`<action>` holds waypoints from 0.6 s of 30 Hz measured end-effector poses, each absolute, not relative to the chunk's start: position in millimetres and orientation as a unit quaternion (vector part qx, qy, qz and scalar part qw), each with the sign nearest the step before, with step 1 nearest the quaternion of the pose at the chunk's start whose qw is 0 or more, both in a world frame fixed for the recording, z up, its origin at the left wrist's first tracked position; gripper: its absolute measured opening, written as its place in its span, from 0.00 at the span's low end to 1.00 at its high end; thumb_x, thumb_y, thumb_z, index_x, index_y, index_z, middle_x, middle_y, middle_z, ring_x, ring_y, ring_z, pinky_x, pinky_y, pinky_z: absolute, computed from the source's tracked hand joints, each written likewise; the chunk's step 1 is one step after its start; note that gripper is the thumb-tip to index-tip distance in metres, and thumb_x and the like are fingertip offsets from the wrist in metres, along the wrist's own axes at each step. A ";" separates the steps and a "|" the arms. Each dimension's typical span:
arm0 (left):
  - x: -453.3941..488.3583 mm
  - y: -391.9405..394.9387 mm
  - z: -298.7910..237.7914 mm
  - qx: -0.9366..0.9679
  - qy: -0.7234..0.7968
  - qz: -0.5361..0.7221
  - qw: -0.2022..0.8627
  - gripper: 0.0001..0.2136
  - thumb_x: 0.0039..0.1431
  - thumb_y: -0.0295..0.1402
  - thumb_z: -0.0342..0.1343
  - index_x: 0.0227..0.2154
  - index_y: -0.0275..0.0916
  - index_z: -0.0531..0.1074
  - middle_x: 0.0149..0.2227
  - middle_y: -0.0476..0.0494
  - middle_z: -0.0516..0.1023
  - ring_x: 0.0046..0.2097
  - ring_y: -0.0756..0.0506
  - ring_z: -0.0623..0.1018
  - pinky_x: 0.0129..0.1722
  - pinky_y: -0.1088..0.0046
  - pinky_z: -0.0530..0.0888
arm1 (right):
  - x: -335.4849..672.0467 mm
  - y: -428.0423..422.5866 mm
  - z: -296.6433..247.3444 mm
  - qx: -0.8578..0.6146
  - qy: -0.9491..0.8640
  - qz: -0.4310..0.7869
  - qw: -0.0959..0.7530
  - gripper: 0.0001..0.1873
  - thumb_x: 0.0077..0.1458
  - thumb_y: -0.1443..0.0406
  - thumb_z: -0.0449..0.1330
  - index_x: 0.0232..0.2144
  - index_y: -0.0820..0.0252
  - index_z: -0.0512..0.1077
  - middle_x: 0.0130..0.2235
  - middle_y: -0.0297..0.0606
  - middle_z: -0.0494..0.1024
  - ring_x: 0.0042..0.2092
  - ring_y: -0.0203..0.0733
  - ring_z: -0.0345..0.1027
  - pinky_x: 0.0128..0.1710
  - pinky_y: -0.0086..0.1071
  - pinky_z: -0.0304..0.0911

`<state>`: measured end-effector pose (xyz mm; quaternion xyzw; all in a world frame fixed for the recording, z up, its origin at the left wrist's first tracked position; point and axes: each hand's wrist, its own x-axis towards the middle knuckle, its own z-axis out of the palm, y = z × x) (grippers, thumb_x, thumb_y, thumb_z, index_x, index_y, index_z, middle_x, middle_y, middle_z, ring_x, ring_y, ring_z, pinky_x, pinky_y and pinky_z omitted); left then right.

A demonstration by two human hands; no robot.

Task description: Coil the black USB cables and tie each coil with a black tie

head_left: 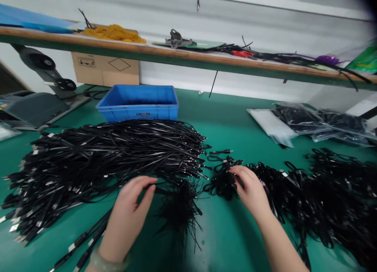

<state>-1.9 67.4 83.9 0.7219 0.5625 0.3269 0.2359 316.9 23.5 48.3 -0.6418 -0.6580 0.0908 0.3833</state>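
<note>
A large heap of straight black cables with metal-tipped plugs (100, 162) lies across the green mat at left. My left hand (129, 213) reaches the heap's near edge, with thumb and fingers pinched on a thin black cable (163, 191). A small tuft of loose cable ends (182, 211) stands just right of that hand. My right hand (251, 189) grips a coiled black cable bunch (224, 183), its fingers partly hiding it. Further tangled black cables (324, 201) spread beyond that hand to the right.
A blue plastic crate (138, 103) stands behind the heap. Clear plastic bags of black cables (318, 123) lie at back right. A grey machine (35, 109) sits at back left. A wooden-edged shelf (188, 54) above holds yellow bands, tools and cables.
</note>
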 end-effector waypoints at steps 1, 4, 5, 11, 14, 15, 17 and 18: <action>-9.0 75.0 85.1 0.737 0.574 0.315 0.167 0.13 0.56 0.40 0.47 0.39 0.41 0.71 0.44 0.42 0.74 0.48 0.41 0.71 0.52 0.61 0.63 | 327.2 26.1 43.8 -0.656 -0.674 0.054 0.337 0.10 0.54 0.69 0.51 0.36 0.58 0.71 0.41 0.44 0.73 0.45 0.48 0.64 0.47 0.45 0.59; -21.8 88.9 83.2 0.744 0.612 0.258 0.075 0.17 0.56 0.40 0.47 0.46 0.38 0.67 0.43 0.39 0.75 0.46 0.39 0.72 0.47 0.60 0.66 | 333.5 31.7 32.7 -0.669 -0.699 0.018 0.252 0.12 0.53 0.72 0.50 0.36 0.60 0.72 0.41 0.45 0.73 0.44 0.50 0.64 0.46 0.46 0.61; -22.6 89.5 82.6 0.737 0.624 0.245 0.086 0.19 0.57 0.41 0.47 0.48 0.38 0.65 0.41 0.40 0.76 0.42 0.40 0.74 0.43 0.64 0.69 | 327.4 33.0 31.6 -0.666 -0.703 0.016 0.250 0.12 0.53 0.72 0.50 0.36 0.59 0.72 0.41 0.45 0.73 0.45 0.50 0.64 0.46 0.45 0.61; -13.0 74.7 96.4 0.744 0.616 0.257 0.019 0.16 0.59 0.42 0.44 0.42 0.41 0.70 0.31 0.44 0.76 0.32 0.43 0.74 0.34 0.69 0.68 | 253.8 43.5 55.6 -0.587 -0.748 0.096 0.294 0.11 0.54 0.72 0.52 0.37 0.58 0.71 0.42 0.41 0.73 0.46 0.45 0.64 0.48 0.40 0.61; -17.5 80.1 100.3 0.742 0.621 0.223 -0.120 0.16 0.57 0.41 0.47 0.42 0.39 0.73 0.40 0.35 0.73 0.43 0.35 0.71 0.41 0.59 0.65 | 223.6 50.1 68.2 -0.545 -0.766 0.131 0.314 0.12 0.54 0.72 0.53 0.38 0.57 0.71 0.42 0.40 0.73 0.46 0.43 0.63 0.48 0.39 0.61; -20.5 83.4 99.6 0.743 0.626 0.197 -0.133 0.15 0.57 0.39 0.48 0.41 0.39 0.74 0.42 0.35 0.73 0.44 0.33 0.70 0.40 0.57 0.64 | 216.1 51.8 70.4 -0.535 -0.769 0.136 0.322 0.13 0.54 0.72 0.52 0.39 0.56 0.71 0.43 0.40 0.73 0.46 0.43 0.63 0.48 0.40 0.61; -25.5 87.7 97.5 0.765 0.616 0.153 -0.107 0.12 0.57 0.36 0.48 0.34 0.39 0.76 0.39 0.36 0.75 0.44 0.33 0.71 0.42 0.56 0.63 | 203.9 53.8 72.3 -0.522 -0.773 0.141 0.332 0.15 0.54 0.73 0.52 0.42 0.55 0.70 0.45 0.40 0.72 0.48 0.43 0.63 0.49 0.40 0.61; -26.1 87.2 97.1 0.788 0.597 0.136 -0.071 0.11 0.57 0.35 0.48 0.31 0.40 0.76 0.36 0.39 0.77 0.42 0.35 0.72 0.43 0.56 0.62 | 198.8 54.2 72.3 -0.520 -0.773 0.140 0.334 0.17 0.54 0.73 0.52 0.45 0.55 0.69 0.47 0.40 0.71 0.49 0.44 0.62 0.49 0.41 0.61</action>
